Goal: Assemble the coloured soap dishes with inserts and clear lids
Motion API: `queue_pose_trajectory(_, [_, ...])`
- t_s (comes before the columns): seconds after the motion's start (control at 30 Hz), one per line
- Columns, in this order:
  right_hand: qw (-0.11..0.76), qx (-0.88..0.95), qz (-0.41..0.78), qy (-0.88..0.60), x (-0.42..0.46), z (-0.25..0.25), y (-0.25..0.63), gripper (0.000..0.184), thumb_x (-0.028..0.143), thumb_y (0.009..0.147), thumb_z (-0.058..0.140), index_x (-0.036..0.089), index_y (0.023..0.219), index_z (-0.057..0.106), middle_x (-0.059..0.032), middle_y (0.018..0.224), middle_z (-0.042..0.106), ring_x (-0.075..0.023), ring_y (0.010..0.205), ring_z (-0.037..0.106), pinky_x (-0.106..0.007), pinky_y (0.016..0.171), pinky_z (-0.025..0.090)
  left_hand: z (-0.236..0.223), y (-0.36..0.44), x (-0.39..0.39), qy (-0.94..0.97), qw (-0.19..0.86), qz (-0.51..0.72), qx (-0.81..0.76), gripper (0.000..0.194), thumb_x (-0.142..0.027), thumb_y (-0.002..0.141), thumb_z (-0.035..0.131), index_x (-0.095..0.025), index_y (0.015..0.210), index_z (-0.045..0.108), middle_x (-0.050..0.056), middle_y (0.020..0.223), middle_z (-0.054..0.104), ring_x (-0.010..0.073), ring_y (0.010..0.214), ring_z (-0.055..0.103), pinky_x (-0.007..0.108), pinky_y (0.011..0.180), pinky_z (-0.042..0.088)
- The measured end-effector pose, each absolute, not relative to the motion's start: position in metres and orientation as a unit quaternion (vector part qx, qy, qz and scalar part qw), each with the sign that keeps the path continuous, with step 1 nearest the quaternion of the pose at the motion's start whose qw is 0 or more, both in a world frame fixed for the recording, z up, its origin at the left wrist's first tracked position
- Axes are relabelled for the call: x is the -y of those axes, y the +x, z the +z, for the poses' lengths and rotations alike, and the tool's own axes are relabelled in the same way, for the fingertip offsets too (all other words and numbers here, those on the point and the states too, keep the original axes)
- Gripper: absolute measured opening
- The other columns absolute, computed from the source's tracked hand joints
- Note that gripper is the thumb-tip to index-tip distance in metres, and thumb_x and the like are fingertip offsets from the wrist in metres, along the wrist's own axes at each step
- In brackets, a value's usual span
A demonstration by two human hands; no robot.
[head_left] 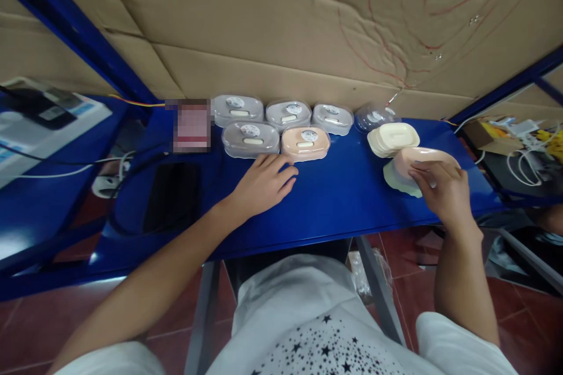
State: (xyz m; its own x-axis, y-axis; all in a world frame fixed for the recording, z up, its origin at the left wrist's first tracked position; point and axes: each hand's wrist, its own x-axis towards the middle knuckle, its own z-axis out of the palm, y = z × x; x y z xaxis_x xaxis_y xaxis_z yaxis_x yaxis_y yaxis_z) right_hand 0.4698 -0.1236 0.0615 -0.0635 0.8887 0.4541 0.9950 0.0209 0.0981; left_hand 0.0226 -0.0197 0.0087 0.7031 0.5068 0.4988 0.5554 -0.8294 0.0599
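My left hand (pixel 265 183) rests flat on the blue table (pixel 343 199), fingers together and stretched out, just in front of a grey soap box (pixel 250 139) and a peach soap box (pixel 305 143), each under a clear lid. My right hand (pixel 442 188) grips the top pink tray of a short stack of soap trays (pixel 407 171) at the right of the table. Behind it lies a stack of cream trays (pixel 393 139).
Three more lidded grey boxes (pixel 288 113) line the back against a cardboard wall, with a clear lid (pixel 373 117) beside them. A black mat (pixel 172 196) and cables lie at the left. A blue shelf with a scale stands further left; wires and boxes lie at the right.
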Motion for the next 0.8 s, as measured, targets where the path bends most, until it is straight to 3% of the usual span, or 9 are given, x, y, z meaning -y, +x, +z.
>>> queue_pose_trajectory(0.13, [0.082,0.683,-0.231,-0.688,0.122,0.059,0.464,0.052,0.062,0.105,0.051,0.019,0.124,0.071,-0.0171,0.126,0.077,-0.0337,0.120,0.069,-0.042,0.101,0.040,0.001,0.025,0.020,-0.929,0.022,-0.249,0.271,0.017,-0.023,0.106,0.058,-0.018,0.109,0.073,0.008,0.119,0.071,0.0249,0.103,0.067,0.041,0.094,0.049])
queue_pose_trajectory(0.3, [0.024,0.664,-0.246,-0.706,0.117,0.062,0.464,0.057,0.066,0.105,0.046,0.018,0.116,0.074,-0.0187,0.113,0.079,-0.0341,0.108,0.071,-0.041,0.092,0.039,0.000,0.026,0.021,-0.937,0.004,-0.238,0.255,0.019,-0.023,0.108,0.055,-0.018,0.109,0.073,0.007,0.116,0.071,0.0231,0.104,0.067,0.039,0.095,0.046])
queue_pose_trajectory(0.47, [0.015,0.675,-0.248,-0.695,0.112,0.061,0.467,0.055,0.065,0.103,0.051,0.016,0.113,0.074,-0.0200,0.102,0.080,-0.0329,0.098,0.074,-0.041,0.095,0.041,0.000,0.026,0.022,-0.941,-0.012,-0.225,0.253,0.017,-0.024,0.108,0.056,-0.019,0.109,0.072,0.007,0.116,0.071,0.0226,0.106,0.067,0.039,0.095,0.045])
queue_pose_trajectory(0.63, [0.017,0.698,-0.233,-0.676,0.111,0.058,0.481,0.050,0.061,0.103,0.055,0.019,0.125,0.071,-0.0194,0.111,0.080,-0.0341,0.107,0.075,-0.040,0.102,0.043,-0.001,0.026,0.023,-0.943,-0.020,-0.218,0.251,0.016,-0.024,0.108,0.058,-0.018,0.109,0.073,0.006,0.116,0.071,0.0220,0.104,0.066,0.038,0.096,0.044])
queue_pose_trajectory(0.8, [0.014,0.699,-0.204,-0.685,0.105,0.058,0.498,0.051,0.064,0.099,0.058,0.020,0.124,0.063,-0.0190,0.120,0.079,-0.0361,0.113,0.074,-0.045,0.102,0.043,-0.002,0.027,0.022,-0.944,-0.026,-0.213,0.251,0.016,-0.024,0.108,0.058,-0.019,0.111,0.073,0.006,0.116,0.071,0.0222,0.105,0.066,0.038,0.097,0.044])
